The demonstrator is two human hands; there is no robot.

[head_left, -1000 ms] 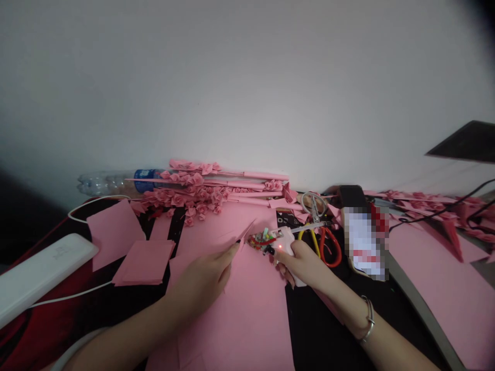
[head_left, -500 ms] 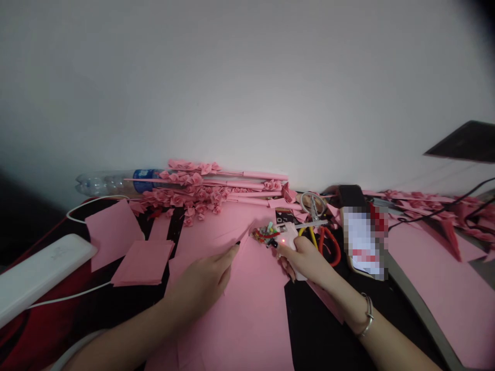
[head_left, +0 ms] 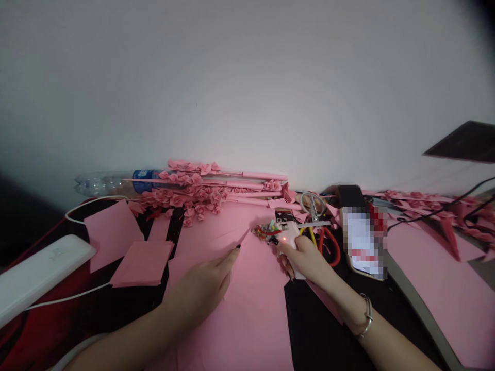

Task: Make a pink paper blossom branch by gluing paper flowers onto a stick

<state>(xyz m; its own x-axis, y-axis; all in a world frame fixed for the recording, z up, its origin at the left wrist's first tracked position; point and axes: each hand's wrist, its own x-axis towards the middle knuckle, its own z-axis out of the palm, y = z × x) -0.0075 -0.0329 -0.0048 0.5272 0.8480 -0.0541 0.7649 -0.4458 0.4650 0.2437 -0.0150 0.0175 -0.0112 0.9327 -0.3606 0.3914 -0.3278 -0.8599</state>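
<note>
My right hand (head_left: 307, 260) is wrapped round a small pale pink glue gun (head_left: 288, 238) with a red light lit on its side; its nozzle points left at the raised corner of a pink paper sheet (head_left: 247, 288). My left hand (head_left: 201, 286) lies on that sheet, fingers stretched together, the fingertips pressing the paper just left of the raised corner. A silver bracelet (head_left: 366, 315) circles my right wrist.
Pink paper roses and rolled pink stems (head_left: 204, 190) pile up by the wall beside a lying plastic bottle (head_left: 116, 181). Scissors (head_left: 323, 239) and a phone (head_left: 363, 239) sit right of the gun. Pink squares (head_left: 143, 263), a white device (head_left: 38, 273) with cable lie left.
My right hand has brought the glue gun slightly up and closer to the paper corner. The left hand has stayed on the sheet, shifting only a little.
</note>
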